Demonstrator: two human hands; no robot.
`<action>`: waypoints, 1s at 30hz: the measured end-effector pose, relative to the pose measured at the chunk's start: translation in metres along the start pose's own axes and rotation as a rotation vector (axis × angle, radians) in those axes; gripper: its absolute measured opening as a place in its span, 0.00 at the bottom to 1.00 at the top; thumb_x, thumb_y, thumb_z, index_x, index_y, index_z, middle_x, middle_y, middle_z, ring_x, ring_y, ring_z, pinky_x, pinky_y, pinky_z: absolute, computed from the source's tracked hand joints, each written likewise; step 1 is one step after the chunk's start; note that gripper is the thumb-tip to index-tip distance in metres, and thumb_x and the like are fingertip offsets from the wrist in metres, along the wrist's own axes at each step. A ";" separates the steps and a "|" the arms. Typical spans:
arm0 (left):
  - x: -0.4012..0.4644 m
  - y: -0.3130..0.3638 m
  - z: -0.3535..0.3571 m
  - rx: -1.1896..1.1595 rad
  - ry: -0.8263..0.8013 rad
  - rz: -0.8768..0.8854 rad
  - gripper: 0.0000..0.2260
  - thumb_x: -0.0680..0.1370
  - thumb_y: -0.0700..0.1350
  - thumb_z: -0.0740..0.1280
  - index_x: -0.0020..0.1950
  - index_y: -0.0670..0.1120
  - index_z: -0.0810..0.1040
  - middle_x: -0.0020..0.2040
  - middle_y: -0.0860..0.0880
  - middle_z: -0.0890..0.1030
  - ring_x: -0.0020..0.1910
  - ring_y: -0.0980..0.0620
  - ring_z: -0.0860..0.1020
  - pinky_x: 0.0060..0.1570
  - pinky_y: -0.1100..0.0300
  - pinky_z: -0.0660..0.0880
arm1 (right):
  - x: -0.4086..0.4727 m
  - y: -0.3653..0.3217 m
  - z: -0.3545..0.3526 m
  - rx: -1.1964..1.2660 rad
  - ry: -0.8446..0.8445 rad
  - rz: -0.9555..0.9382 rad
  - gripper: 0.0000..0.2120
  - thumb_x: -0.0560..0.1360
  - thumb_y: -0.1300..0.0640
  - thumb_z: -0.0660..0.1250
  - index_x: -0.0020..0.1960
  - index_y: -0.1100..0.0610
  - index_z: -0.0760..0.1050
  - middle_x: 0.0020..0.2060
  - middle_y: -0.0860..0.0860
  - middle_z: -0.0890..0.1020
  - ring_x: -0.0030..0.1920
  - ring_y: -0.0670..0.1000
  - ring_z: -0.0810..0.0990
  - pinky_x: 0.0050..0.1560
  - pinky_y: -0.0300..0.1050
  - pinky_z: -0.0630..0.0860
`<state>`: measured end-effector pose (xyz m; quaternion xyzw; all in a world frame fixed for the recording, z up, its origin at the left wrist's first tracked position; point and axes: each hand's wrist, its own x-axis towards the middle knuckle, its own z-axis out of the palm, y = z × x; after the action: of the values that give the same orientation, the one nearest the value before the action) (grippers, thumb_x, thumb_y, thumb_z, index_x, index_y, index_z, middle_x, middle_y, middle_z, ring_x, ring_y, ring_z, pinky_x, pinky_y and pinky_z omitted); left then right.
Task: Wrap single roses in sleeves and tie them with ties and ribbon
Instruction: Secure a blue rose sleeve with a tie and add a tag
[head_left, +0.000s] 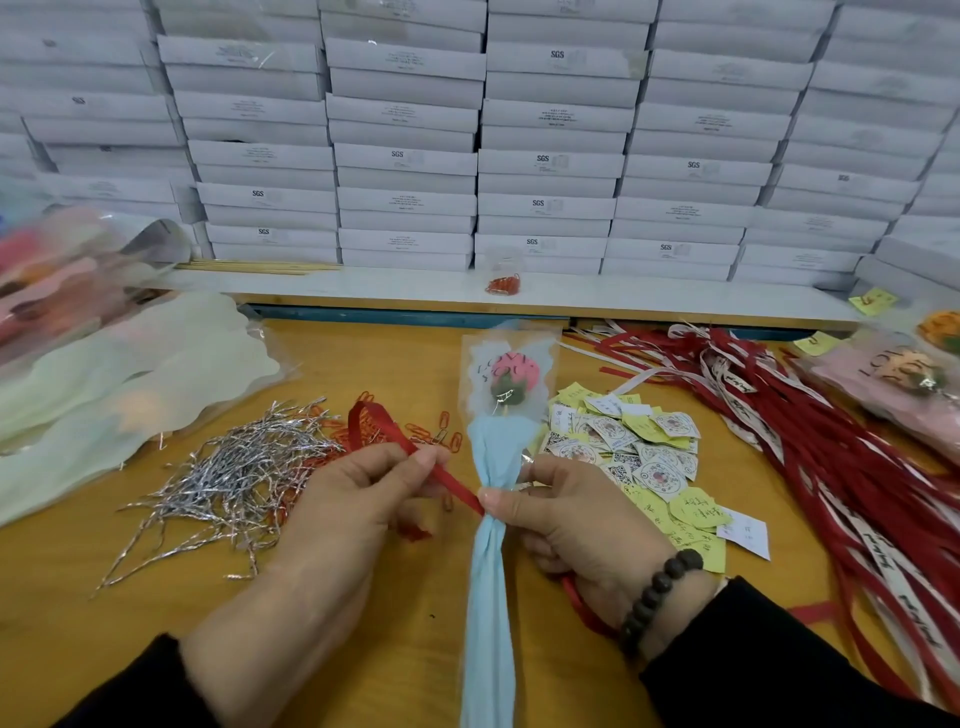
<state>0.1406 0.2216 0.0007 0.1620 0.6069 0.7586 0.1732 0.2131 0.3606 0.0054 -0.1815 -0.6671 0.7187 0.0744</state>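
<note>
A single pink rose with green sepals (508, 383) lay in a clear plastic sleeve lined with pale blue paper and printed with "LOVE YOU" (496, 457), stretched lengthwise down the middle of the yellow wooden surface (374, 358), bloom end away from the person. The right hand (582, 514), with a dark beaded bracelet (655, 597) on its wrist, gripped the sleeve at its gathered neck, thumb pressed on the front where the paper bunched. The left hand (353, 499) pinched a narrow red ribbon (415, 457) between thumb and fingers; the ribbon ran taut from that hand to the neck of the sleeve under the right thumb, and its far end looped up and back over the surface. A further length of red ribbon showed beneath the right wrist.

Left of the hands lay a loose heap of silver twist ties (239, 478), with orange-red paper clips (441, 431) scattered just beyond it. To the right of the sleeve sat a pile of yellow and white paper tags printed with round marks and QR codes (639, 457), and farther right a long tangle of red and white printed ribbons (810, 441). Pale green wavy-edged sleeves (124, 374) were stacked at the left edge, and a finished wrapped flower in pink paper (904, 374) lay at the far right. Behind stood a wall of stacked white cardboard boxes (478, 130), with a small bag of red clips (503, 278) on the white ledge before them.
</note>
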 end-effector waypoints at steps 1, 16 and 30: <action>-0.001 0.000 0.001 0.032 -0.006 0.045 0.08 0.66 0.48 0.69 0.37 0.45 0.85 0.41 0.46 0.84 0.40 0.49 0.76 0.39 0.59 0.72 | 0.000 0.000 0.000 -0.027 -0.008 0.000 0.05 0.70 0.62 0.73 0.39 0.57 0.77 0.22 0.47 0.72 0.18 0.43 0.62 0.18 0.33 0.58; 0.003 -0.006 0.004 0.508 -0.151 0.207 0.10 0.76 0.37 0.66 0.36 0.44 0.81 0.37 0.50 0.85 0.38 0.56 0.81 0.44 0.65 0.76 | -0.002 -0.002 0.002 -0.492 -0.063 -0.007 0.10 0.77 0.60 0.61 0.51 0.66 0.76 0.21 0.50 0.71 0.24 0.47 0.66 0.28 0.38 0.64; -0.005 -0.005 0.006 0.791 -0.259 0.247 0.09 0.77 0.45 0.66 0.38 0.51 0.81 0.37 0.55 0.82 0.38 0.60 0.78 0.39 0.68 0.71 | -0.006 -0.023 -0.018 -0.865 -0.059 -0.049 0.08 0.72 0.59 0.67 0.43 0.52 0.68 0.32 0.49 0.80 0.19 0.39 0.70 0.23 0.32 0.65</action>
<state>0.1477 0.2259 -0.0029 0.3812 0.8002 0.4559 0.0803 0.2220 0.3777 0.0287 -0.1592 -0.9129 0.3758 -0.0105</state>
